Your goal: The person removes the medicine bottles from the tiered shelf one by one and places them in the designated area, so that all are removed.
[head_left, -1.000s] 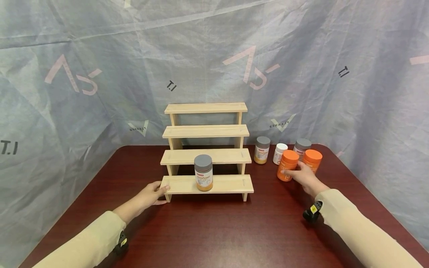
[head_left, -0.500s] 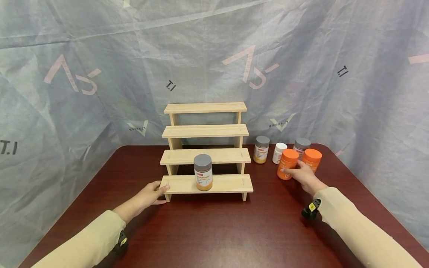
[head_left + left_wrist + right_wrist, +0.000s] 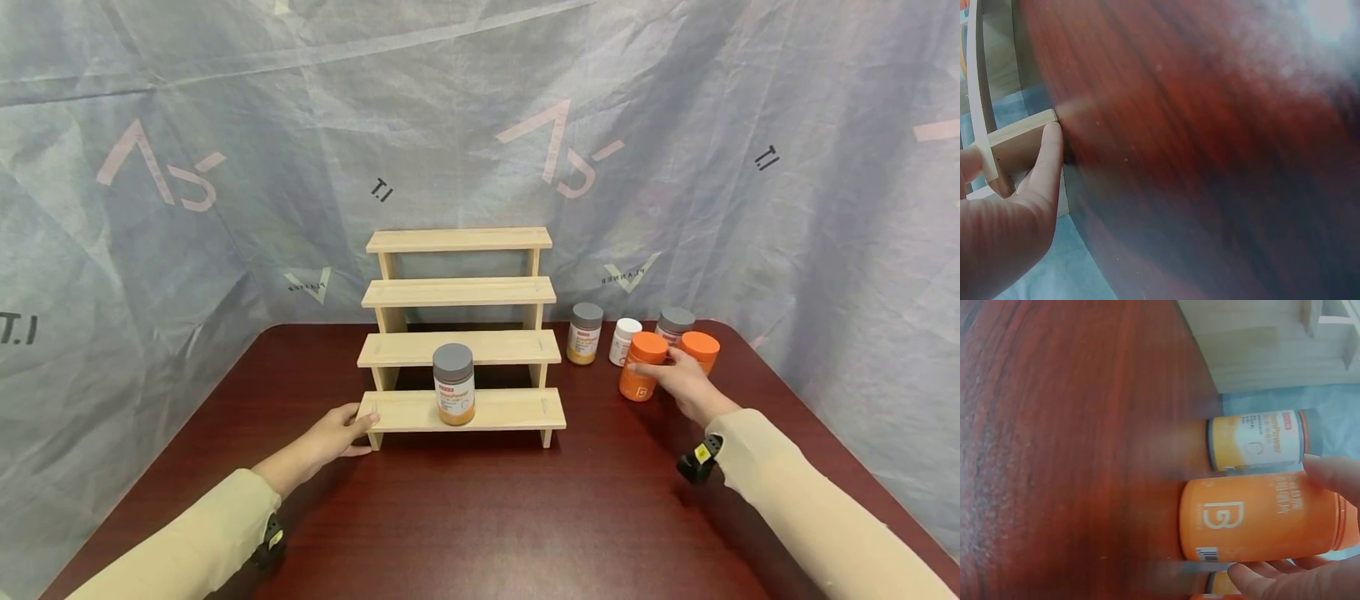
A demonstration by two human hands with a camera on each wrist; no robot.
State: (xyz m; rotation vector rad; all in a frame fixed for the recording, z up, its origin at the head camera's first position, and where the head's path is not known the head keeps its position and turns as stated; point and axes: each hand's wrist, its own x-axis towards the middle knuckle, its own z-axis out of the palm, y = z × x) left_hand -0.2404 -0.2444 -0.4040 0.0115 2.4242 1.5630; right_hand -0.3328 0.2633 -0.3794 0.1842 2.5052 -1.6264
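Observation:
My left hand [image 3: 330, 437] grips the left end of the lowest step of a light wooden tiered shelf [image 3: 517, 410]. In the left wrist view, one finger [image 3: 1052, 140] lies along the shelf's upright support. A grey-capped supplement bottle [image 3: 454, 387] with a white and yellow label stands on that lowest step. On the right, my right hand [image 3: 688, 387] holds an orange bottle [image 3: 637, 383] between thumb and fingers. The right wrist view shows this orange bottle [image 3: 1247, 519] close up, with a white logo. Whether its base touches the table is hard to tell.
Behind and beside the held bottle stand a grey-capped bottle [image 3: 584, 335], a small white bottle [image 3: 624, 342], another grey-capped bottle [image 3: 675, 321] and a second orange bottle [image 3: 701, 350]. A dark red wooden table [image 3: 465, 517] carries everything. Grey sheeting [image 3: 450, 108] hangs behind.
The held orange bottle has turned slightly, so its logo shows more clearly, and my right hand has shifted a little with it. My left hand stays on the shelf.

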